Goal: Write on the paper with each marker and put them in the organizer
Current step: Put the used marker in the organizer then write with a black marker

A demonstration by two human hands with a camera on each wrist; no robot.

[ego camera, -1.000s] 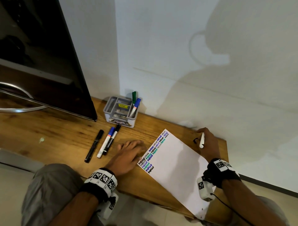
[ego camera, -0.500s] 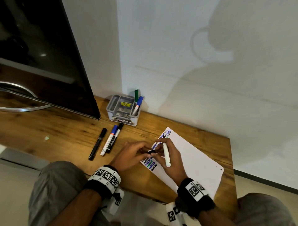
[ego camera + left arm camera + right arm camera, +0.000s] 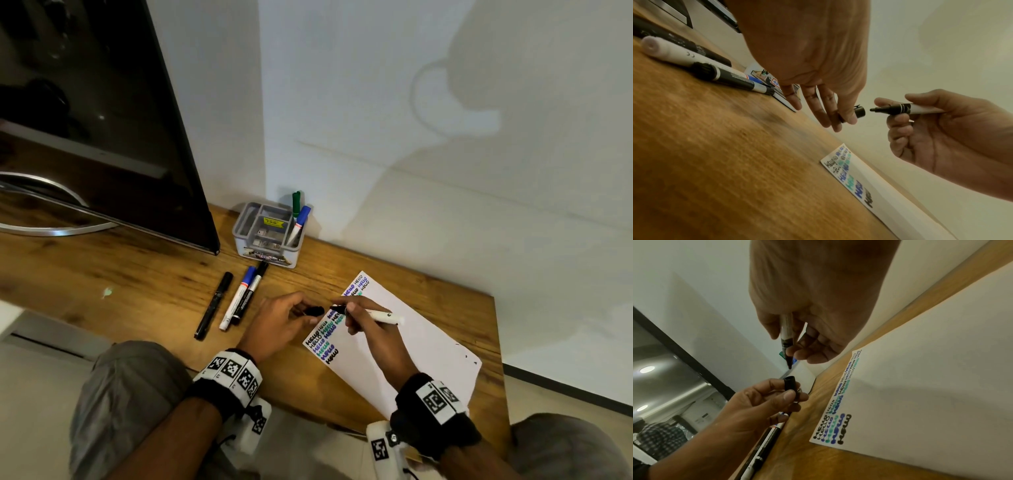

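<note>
My right hand [image 3: 356, 317] grips a white marker [image 3: 380, 316] with a bare black tip [image 3: 877, 109], held just above the paper [image 3: 411, 346]. My left hand [image 3: 291, 318] pinches its black cap [image 3: 314, 311] [image 3: 791, 386] between thumb and fingers, a short gap from the tip. Rows of "HELLO" in black, blue and green run along the paper's left edge. A grey organizer [image 3: 267, 236] by the wall holds a green marker [image 3: 296, 202] and a blue marker [image 3: 298, 224]. Three capped markers [image 3: 239, 298] lie on the wooden desk to the left.
A dark TV screen [image 3: 102, 120] on a curved silver stand [image 3: 51, 226] fills the left of the desk [image 3: 120, 291]. The white wall runs close behind the organizer and paper. The desk's front edge is right by my knees.
My right hand came from the paper's far right corner to the left side with the marker. My left hand met it and pulled the black cap off; cap and tip are now apart.
</note>
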